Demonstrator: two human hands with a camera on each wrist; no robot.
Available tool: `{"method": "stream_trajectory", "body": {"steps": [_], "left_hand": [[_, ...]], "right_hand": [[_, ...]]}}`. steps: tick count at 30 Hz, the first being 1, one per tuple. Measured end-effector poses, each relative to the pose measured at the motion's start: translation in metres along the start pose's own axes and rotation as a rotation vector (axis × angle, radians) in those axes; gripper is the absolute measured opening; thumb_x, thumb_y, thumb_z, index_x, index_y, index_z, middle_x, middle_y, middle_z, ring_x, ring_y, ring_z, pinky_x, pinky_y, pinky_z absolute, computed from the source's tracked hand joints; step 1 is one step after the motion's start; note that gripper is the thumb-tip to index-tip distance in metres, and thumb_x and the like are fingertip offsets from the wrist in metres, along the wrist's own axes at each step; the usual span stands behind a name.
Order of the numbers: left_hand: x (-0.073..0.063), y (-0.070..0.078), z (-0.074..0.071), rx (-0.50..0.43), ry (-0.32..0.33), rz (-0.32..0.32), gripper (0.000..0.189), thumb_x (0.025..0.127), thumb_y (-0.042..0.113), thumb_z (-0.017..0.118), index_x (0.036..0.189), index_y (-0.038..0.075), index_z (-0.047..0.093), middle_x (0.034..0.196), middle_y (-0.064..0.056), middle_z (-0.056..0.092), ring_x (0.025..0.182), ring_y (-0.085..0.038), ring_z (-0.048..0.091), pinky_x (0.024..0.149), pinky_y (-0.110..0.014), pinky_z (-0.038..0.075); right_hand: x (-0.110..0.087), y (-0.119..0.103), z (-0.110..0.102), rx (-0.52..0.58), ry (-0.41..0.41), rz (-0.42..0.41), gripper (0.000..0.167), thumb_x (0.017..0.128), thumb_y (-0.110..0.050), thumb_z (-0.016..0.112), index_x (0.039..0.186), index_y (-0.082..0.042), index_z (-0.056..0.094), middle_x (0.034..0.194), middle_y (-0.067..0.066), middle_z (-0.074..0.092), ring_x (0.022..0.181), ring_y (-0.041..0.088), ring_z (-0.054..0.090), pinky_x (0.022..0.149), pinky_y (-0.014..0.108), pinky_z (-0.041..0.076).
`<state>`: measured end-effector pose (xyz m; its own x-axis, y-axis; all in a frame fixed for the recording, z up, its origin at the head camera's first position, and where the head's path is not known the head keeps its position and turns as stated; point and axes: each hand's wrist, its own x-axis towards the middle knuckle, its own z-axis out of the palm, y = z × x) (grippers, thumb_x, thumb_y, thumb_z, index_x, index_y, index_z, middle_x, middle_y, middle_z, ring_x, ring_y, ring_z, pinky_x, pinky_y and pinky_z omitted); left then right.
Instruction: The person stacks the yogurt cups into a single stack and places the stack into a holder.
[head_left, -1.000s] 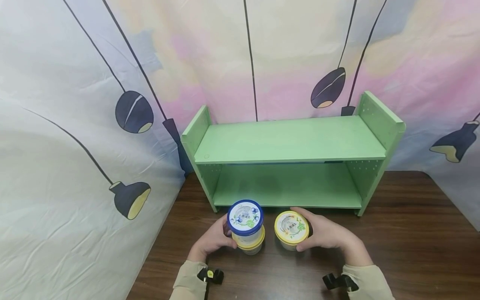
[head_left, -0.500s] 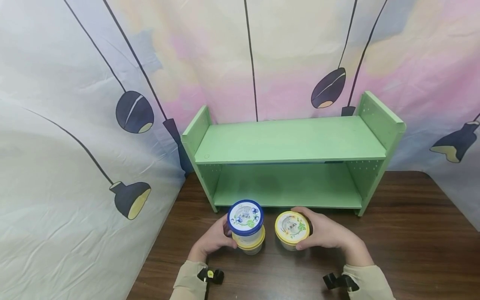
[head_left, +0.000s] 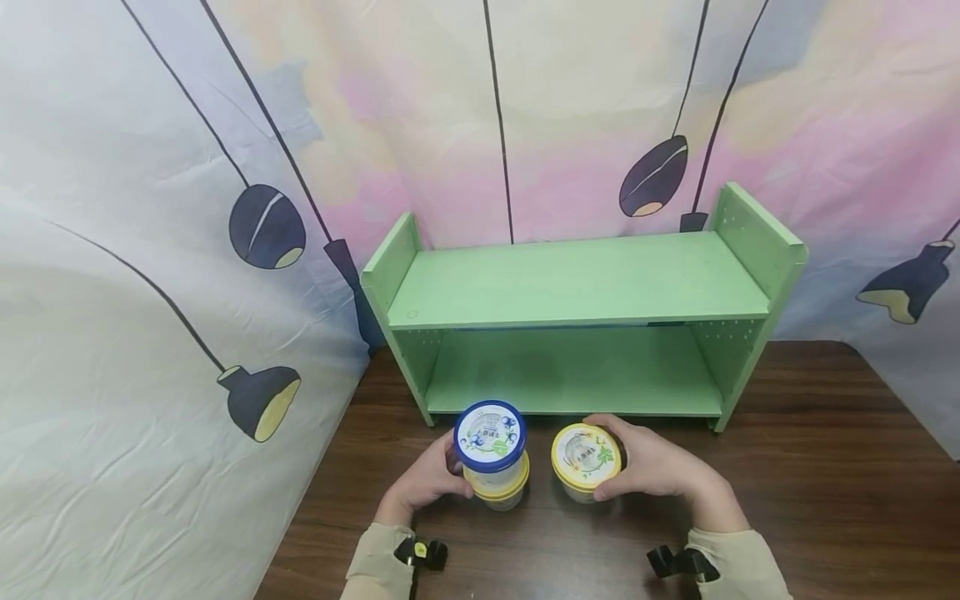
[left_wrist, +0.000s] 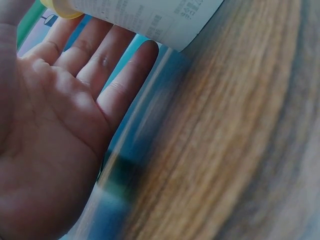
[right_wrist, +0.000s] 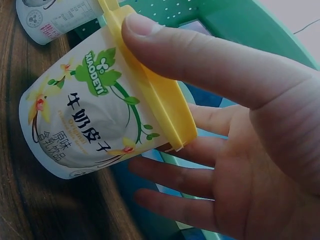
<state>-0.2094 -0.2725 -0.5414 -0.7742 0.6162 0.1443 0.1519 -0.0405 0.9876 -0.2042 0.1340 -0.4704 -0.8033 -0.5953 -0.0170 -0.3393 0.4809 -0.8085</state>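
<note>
Left hand (head_left: 423, 479) fingers pinching round yellow-lidded white cup (head_left: 506, 492), blue-lidded white cup (head_left: 491, 437) stacked above fingers, right hand (head_left: 648, 462) fingers pinching second yellow-lidded cup (head_left: 586, 457)

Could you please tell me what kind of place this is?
Probably a small indoor tabletop set-up: a green shelf stands on a brown table, with a lamp-patterned backdrop behind.

Cup (right_wrist: 90, 110) at the right hand (head_left: 654, 462): white "XIAODEYI" on the printed green leaf (right_wrist: 100, 70); below it 牛奶皮子 in big black characters, "Original" in small orange letters, then 原味 and 含乳饮品. Lower cup (left_wrist: 150, 20) at the left hand (head_left: 429, 477): small print plus a square code, too fine to read. Blue lid (head_left: 491, 437) above it and yellow lid (head_left: 587, 456) by the right hand: black characters, too blurred to be sure.
</note>
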Motion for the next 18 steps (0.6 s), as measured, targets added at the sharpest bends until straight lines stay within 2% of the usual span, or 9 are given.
{"method": "stream_trajectory", "body": {"steps": [8,18], "left_hand": [[0.0013,-0.0015,-0.0006,0.000,-0.004,0.002,0.101,0.081,0.025,0.097,0.162,0.008,0.038,0.158,-0.016,0.053,0.146,-0.027,0.051,0.119,-0.037,0.043],[0.0007,-0.0037,-0.0018,-0.001,-0.009,0.010,0.099,0.083,0.022,0.096,0.162,0.007,0.038,0.158,-0.016,0.053,0.146,-0.026,0.051,0.119,-0.035,0.042]], "right_hand": [[-0.0010,0.0004,-0.0010,-0.004,-0.009,0.005,0.110,0.073,-0.036,0.100,0.159,-0.001,0.041,0.131,0.009,0.065,0.117,0.028,0.062,0.096,0.053,0.050],[-0.0014,0.0000,-0.0020,0.005,-0.009,-0.007,0.104,0.073,-0.033,0.100,0.155,0.000,0.045,0.130,0.007,0.065,0.116,0.028,0.061,0.097,0.053,0.049]]}}
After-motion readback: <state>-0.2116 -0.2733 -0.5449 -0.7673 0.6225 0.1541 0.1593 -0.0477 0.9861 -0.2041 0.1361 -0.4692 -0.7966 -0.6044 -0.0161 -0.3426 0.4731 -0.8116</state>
